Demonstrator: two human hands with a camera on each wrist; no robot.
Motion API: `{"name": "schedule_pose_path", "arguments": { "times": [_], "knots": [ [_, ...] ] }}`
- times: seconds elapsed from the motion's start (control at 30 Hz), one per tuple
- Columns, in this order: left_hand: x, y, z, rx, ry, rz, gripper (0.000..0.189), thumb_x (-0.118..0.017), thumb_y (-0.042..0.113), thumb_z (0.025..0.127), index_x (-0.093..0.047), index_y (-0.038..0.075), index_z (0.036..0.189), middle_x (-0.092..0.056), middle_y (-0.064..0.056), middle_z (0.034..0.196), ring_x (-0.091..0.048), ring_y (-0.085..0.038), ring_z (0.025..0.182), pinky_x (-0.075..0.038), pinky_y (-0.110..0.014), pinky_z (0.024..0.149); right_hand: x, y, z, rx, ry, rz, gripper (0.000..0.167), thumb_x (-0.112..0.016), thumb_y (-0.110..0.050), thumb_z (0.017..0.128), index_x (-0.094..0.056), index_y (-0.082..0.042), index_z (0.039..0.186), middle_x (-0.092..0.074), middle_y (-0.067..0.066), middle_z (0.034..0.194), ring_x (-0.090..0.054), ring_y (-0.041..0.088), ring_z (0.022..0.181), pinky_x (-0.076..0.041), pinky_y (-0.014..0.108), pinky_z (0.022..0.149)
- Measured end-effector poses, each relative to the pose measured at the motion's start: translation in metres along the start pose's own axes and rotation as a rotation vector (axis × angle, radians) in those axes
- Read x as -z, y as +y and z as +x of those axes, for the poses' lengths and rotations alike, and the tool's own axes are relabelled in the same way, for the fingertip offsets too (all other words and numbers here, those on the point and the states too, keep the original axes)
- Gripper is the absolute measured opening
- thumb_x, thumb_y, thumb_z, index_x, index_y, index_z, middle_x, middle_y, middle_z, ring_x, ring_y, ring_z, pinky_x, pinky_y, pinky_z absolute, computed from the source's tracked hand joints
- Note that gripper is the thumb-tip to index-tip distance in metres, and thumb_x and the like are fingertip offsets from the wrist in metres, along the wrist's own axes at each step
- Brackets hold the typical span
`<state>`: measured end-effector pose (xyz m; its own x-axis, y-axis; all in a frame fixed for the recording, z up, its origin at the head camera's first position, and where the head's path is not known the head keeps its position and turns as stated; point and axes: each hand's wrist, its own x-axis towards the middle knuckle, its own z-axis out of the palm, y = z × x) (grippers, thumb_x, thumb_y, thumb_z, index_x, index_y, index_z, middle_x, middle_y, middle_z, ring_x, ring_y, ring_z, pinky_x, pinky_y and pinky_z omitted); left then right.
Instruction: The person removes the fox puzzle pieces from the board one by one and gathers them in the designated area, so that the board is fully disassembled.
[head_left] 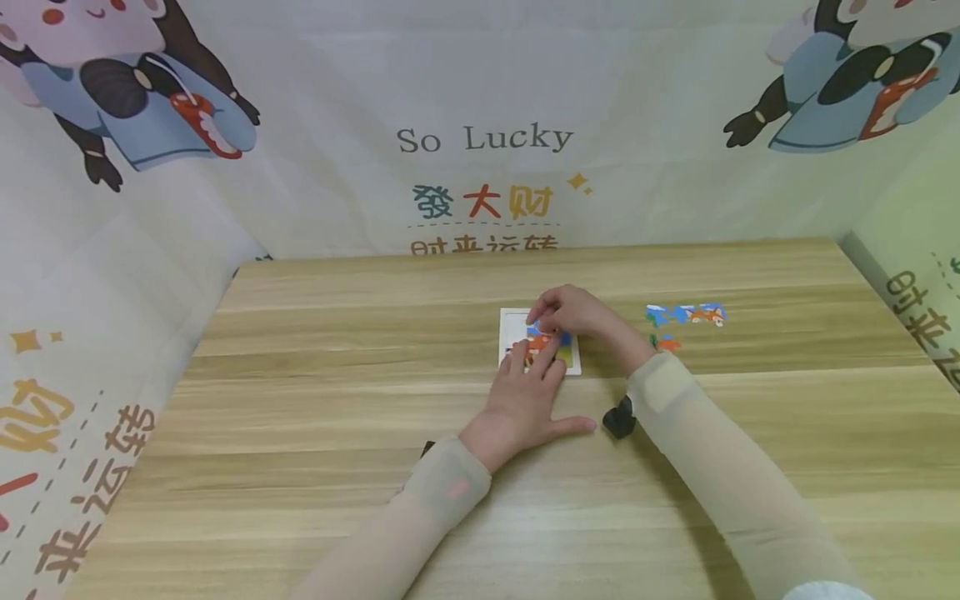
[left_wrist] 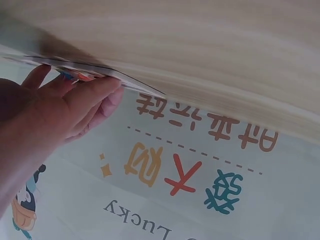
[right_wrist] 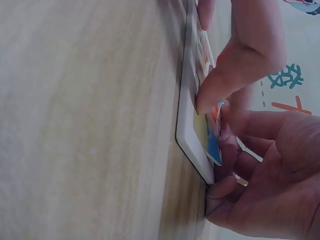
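A small white-framed jigsaw puzzle board (head_left: 577, 365) lies mid-table, with orange, blue and green pieces inside. My left hand (head_left: 521, 400) comes from below with fingers spread, their tips pressing on the pieces and the thumb stretched out to the right. Over the upper part of the board, my right hand (head_left: 577, 312) has its fingers bent, pinching a puzzle piece. In the right wrist view this blue-edged piece (right_wrist: 214, 147) stands tilted off the board at the right fingertips. Fingers of both hands almost meet there and hide part of the picture.
Right of the board lie several loose puzzle pieces (head_left: 707, 314) in a row, with an orange and green piece (head_left: 667, 342) below them. A black wrist camera (head_left: 618, 418) sits under the right sleeve. A printed cloth (head_left: 480, 83) hangs behind the wooden table (head_left: 315, 350).
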<state>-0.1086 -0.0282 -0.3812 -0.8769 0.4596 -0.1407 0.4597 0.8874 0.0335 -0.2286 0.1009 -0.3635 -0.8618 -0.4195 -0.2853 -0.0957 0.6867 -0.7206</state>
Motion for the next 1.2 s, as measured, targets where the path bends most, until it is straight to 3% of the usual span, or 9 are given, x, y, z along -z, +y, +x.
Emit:
{"name": "schedule_pose_path", "arguments": {
  "times": [0.17,0.33,0.7,0.93,1.2],
  "knots": [
    [-0.002,0.006,0.001,0.040,0.021,-0.006,0.095,-0.047,0.083,0.083,-0.039,0.018,0.151,-0.025,0.000,0.166,-0.019,-0.035,0.153,-0.028,-0.053,0.121,0.002,-0.001,-0.001,0.019,-0.052,-0.013,0.015,-0.062,-0.007,0.094,-0.072,-0.001,0.105,-0.068,0.005,0.088,-0.057,0.015,0.081,-0.045,0.025,0.075],
    [-0.004,0.009,0.001,0.054,-0.001,-0.006,0.103,-0.045,0.084,0.082,-0.023,0.021,0.160,-0.017,0.001,0.169,-0.010,-0.032,0.156,-0.024,-0.056,0.122,0.004,-0.001,-0.001,0.022,-0.071,-0.008,0.015,-0.062,-0.009,0.095,-0.071,0.001,0.103,-0.064,0.000,0.079,-0.055,0.014,0.076,-0.045,0.025,0.073],
    [-0.003,0.011,0.001,0.074,-0.053,-0.008,0.102,-0.043,0.085,0.083,-0.020,0.024,0.161,-0.011,0.001,0.170,-0.009,-0.046,0.153,-0.020,-0.055,0.124,0.008,0.008,-0.003,0.028,-0.012,0.046,0.022,-0.061,-0.012,0.097,-0.068,0.001,0.113,-0.068,0.010,0.101,-0.056,0.018,0.090,-0.045,0.026,0.079],
    [-0.002,0.012,0.001,0.087,-0.064,-0.004,0.102,-0.043,0.085,0.083,-0.021,0.024,0.161,-0.012,0.001,0.170,-0.013,-0.048,0.152,-0.019,-0.053,0.124,0.024,0.015,-0.018,-0.005,0.022,0.226,0.026,-0.055,-0.009,0.101,-0.061,0.005,0.123,-0.060,0.002,0.089,-0.056,0.011,0.078,-0.050,0.023,0.071],
    [-0.002,0.011,0.004,0.107,-0.100,-0.012,0.100,-0.038,0.085,0.084,-0.015,0.026,0.162,-0.007,0.003,0.170,-0.008,-0.046,0.154,-0.017,-0.053,0.125,0.048,0.025,-0.046,0.000,0.074,0.297,0.033,-0.049,-0.008,0.104,-0.053,0.008,0.132,-0.051,0.001,0.091,-0.055,0.010,0.077,-0.055,0.025,0.079]
  ]
}}
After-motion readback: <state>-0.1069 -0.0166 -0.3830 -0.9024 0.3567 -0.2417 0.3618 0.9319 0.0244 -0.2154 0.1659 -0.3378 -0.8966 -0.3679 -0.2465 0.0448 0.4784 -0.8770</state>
